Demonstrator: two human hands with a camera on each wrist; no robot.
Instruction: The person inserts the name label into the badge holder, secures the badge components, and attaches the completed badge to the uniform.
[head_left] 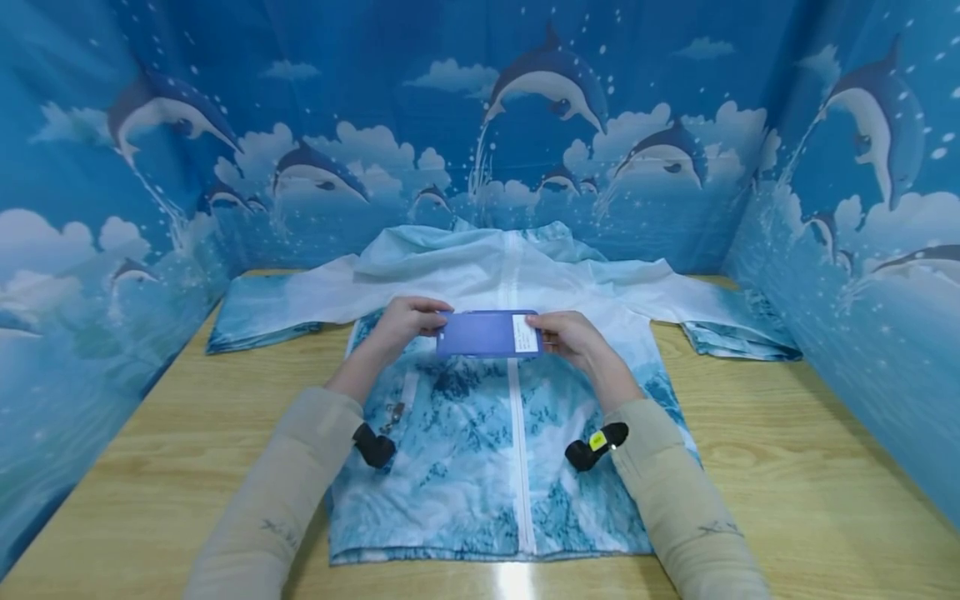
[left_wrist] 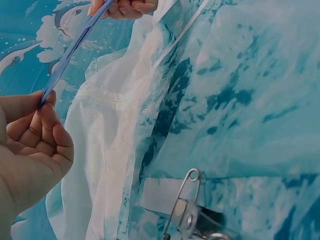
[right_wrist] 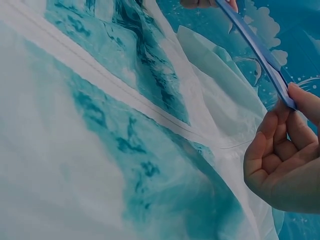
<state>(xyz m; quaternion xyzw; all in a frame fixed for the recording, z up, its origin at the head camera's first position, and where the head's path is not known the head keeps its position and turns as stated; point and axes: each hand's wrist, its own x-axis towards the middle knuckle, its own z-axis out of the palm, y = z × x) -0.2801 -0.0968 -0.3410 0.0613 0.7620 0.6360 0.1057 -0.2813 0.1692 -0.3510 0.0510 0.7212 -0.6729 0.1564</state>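
Before you, the printed jacket (head_left: 450,475) lies with its hem near the table's (head_left: 787,442) near edge. Above it, your left hand (head_left: 405,323) pinches one end of the purple holder (head_left: 476,333); your right hand (head_left: 572,335) pinches the other, by the white label (head_left: 524,335). Farther off, sleeves (head_left: 262,310) reach toward the table's left and right edges.

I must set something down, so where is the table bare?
Bare table: left, between left arm and curtain; right, between right arm and curtain. Crowded: the middle, with jacket, left hand and right hand holding a purple case.
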